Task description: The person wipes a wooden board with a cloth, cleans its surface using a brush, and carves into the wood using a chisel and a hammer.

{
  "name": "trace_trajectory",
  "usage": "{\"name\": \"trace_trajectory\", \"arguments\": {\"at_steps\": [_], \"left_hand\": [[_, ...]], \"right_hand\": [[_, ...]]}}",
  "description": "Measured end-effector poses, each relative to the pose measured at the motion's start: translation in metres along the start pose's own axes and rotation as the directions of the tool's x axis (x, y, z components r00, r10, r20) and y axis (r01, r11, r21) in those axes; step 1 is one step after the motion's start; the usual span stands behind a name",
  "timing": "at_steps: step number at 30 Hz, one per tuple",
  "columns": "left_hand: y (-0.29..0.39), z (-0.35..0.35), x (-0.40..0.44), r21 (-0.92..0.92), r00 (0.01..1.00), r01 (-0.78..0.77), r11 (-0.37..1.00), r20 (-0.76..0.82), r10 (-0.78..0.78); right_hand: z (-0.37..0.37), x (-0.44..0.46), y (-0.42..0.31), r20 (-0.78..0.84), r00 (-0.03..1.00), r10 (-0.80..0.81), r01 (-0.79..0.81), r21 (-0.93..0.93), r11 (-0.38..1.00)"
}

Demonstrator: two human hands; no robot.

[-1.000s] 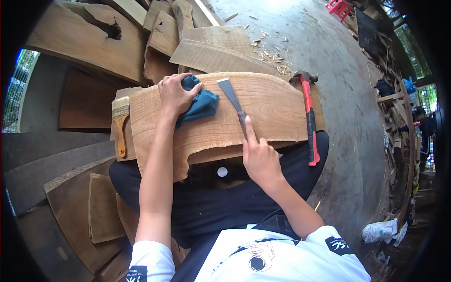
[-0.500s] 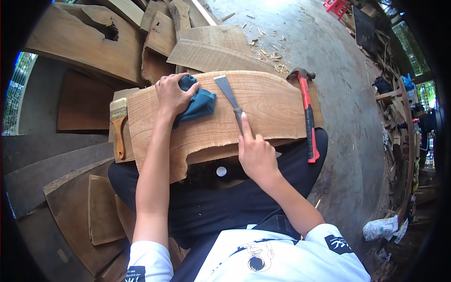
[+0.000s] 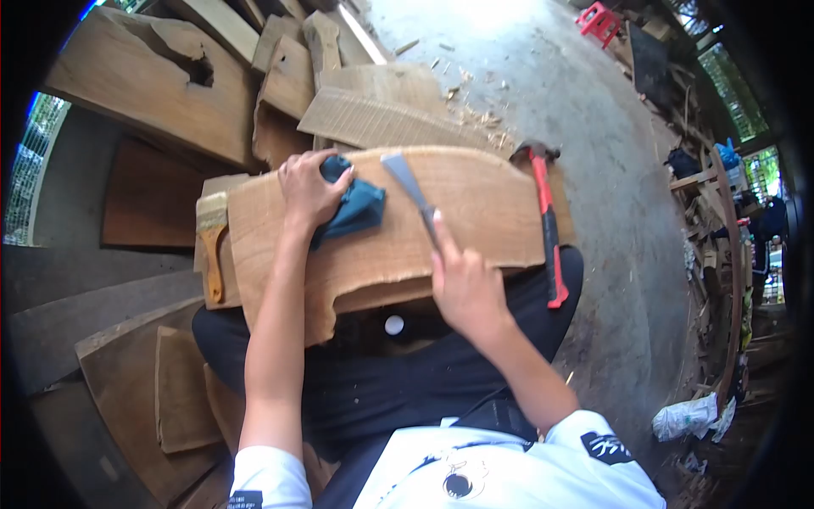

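Note:
A wide wooden board [image 3: 492, 212] with one wavy edge lies across my lap. My left hand [image 3: 307, 188] rests on its left part, the fingers closed on a bunched teal cloth [image 3: 360, 208]. In my right hand [image 3: 471, 288] is a chisel [image 3: 405, 181], held by its dark handle with the index finger stretched along it. The flared metal blade lies over the board and points towards its far edge. A red and black claw hammer [image 3: 549, 229] lies across the board's right end. Beside the left end is a paintbrush [image 3: 214, 246] with a wooden handle.
Several wooden slabs [image 3: 153, 93] lean and lie at the far left, with more boards [image 3: 182, 390] close by my left side. Wood chips [image 3: 475, 114] litter the concrete floor [image 3: 627, 254]. A red stool [image 3: 599, 23] and piled scrap wood [image 3: 712, 220] stand along the right.
The view has tilted a little, so the board, tools and hands all sit slightly lower. Both hands keep nearly the same place over the board, holding the same things.

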State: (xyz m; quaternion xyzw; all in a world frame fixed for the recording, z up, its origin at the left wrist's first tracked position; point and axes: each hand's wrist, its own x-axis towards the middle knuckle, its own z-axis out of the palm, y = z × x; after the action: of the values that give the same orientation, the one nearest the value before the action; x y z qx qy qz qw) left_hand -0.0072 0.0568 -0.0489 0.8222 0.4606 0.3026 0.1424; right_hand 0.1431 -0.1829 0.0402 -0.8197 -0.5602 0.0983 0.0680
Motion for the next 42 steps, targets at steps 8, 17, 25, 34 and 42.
{"name": "trace_trajectory", "arguments": {"at_steps": [8, 17, 25, 34, 42], "left_hand": [[0.009, -0.007, -0.001, 0.022, 1.0, 0.011, 1.0, 0.005, -0.011], [0.012, -0.011, -0.003, 0.012, 0.997, 0.049, 0.999, 0.052, -0.05], [0.013, -0.008, 0.0, 0.011, 0.996, 0.059, 0.998, 0.061, -0.06], [0.011, -0.01, 0.0, 0.007, 0.997, 0.044, 0.999, 0.056, -0.044], [0.009, -0.008, 0.0, 0.026, 1.0, 0.009, 1.0, 0.018, -0.009]], "right_hand": [[0.011, -0.013, -0.002, 0.056, 0.998, 0.015, -0.022, 0.121, 0.992], [0.004, -0.017, 0.002, 0.089, 0.993, 0.082, -0.099, 0.214, 0.972], [0.022, -0.013, 0.01, 0.047, 0.998, 0.032, -0.039, 0.149, 0.988], [0.018, -0.004, 0.016, 0.038, 0.999, 0.028, -0.035, 0.188, 0.981], [0.021, -0.008, 0.014, 0.071, 0.997, 0.015, -0.025, 0.146, 0.989]]}}
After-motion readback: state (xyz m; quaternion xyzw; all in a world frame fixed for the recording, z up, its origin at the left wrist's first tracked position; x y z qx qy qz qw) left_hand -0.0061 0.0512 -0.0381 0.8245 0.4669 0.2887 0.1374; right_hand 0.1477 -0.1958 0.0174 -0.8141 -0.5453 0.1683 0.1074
